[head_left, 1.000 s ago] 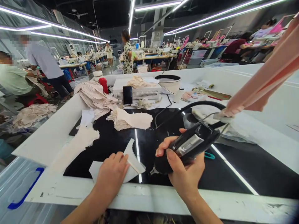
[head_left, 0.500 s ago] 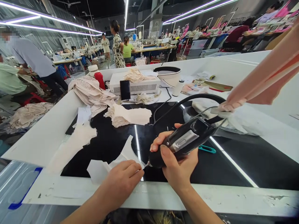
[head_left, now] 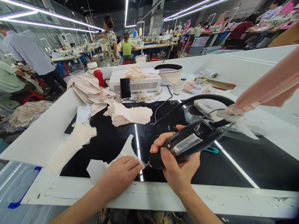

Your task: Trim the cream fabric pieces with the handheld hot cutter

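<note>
My right hand (head_left: 177, 168) grips a black hand-held power tool (head_left: 187, 142) with a silver panel. Its small metal tip points left and touches the edge of a white cut piece (head_left: 127, 152) lying on the black table top (head_left: 109, 141). My left hand (head_left: 121, 175) presses flat on that piece, fingers close to the tool's tip. A thick black cable (head_left: 201, 99) arcs from the tool's rear toward the back of the table.
A stack of cream cut pieces (head_left: 128, 114) lies mid-table, more fabric (head_left: 90, 88) at the left. A white machine box (head_left: 135, 82) with a phone (head_left: 125, 87), a bowl (head_left: 169, 73) and teal snips (head_left: 211, 150) are nearby. Pink fabric (head_left: 268, 88) hangs at right. People work behind.
My left hand slid right along the white piece toward the tool's tip. My right hand brought the tool's tip down and left onto the piece's edge. The view tilted slightly.
</note>
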`<move>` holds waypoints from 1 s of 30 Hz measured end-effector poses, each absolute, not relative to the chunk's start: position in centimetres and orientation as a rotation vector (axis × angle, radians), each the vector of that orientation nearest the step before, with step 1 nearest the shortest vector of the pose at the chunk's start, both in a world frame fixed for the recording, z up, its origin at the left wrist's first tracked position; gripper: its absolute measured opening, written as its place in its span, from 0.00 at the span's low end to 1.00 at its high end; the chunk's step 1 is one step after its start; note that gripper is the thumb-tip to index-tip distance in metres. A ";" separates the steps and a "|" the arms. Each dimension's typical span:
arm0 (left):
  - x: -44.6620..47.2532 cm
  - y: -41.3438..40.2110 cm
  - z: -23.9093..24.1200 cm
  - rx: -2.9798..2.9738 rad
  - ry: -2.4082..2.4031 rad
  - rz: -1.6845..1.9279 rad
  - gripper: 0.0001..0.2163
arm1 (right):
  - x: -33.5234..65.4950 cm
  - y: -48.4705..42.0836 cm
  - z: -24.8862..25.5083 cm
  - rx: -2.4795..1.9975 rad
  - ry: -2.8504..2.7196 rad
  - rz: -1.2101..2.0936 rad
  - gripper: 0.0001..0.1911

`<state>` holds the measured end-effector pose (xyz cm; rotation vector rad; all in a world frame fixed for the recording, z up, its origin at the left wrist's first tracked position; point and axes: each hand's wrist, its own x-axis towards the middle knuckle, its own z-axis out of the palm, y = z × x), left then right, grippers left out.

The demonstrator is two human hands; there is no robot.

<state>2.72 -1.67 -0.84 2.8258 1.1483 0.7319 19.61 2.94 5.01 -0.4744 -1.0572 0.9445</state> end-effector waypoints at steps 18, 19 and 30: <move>2.5 -2.5 -0.5 2.844 1.228 0.628 0.10 | 19.4 2.7 5.2 -0.480 -1.064 0.950 0.24; 2.4 -2.5 -0.5 2.846 1.235 0.633 0.10 | 19.5 2.7 5.2 -0.477 -1.066 0.949 0.24; 2.1 -3.2 -0.5 2.835 1.349 0.630 0.12 | 19.4 2.7 5.2 -0.492 -1.087 0.953 0.24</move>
